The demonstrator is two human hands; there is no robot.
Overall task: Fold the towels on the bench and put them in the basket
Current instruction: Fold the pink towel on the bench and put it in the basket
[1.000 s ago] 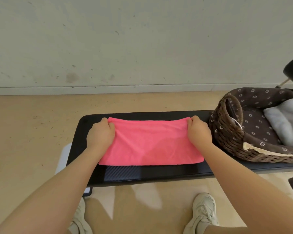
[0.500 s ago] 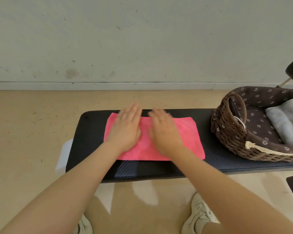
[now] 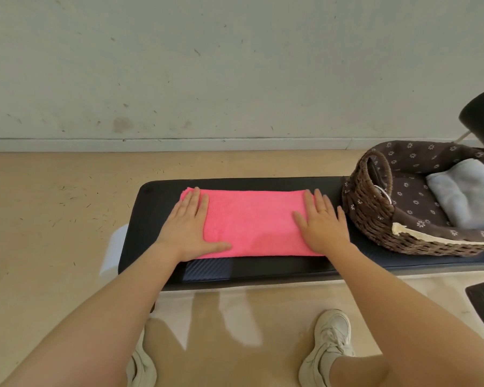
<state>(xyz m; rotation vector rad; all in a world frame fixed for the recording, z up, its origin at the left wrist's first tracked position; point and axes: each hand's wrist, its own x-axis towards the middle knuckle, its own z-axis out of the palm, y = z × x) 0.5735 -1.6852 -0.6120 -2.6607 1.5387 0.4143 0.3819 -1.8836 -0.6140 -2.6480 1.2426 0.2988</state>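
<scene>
Hands lie flat on the pink towel (image 3: 252, 222), the left hand (image 3: 189, 227) over its left end and the right hand (image 3: 323, 224) over its right end, fingers straight and pressing, neither grip closed on anything. The towel sits folded into a long strip on the black bench (image 3: 263, 268), just beside the wicker basket (image 3: 375, 219), where a grey towel (image 3: 464, 194) already rests on the flowered lining. The strip probably needs another fold before it goes in. The likely risk is that the soft layers slide apart when one end is lifted, leaving uneven edges. The right end lies near the basket wall, so a hasty lift could snag on the handle and undo the fold.
</scene>
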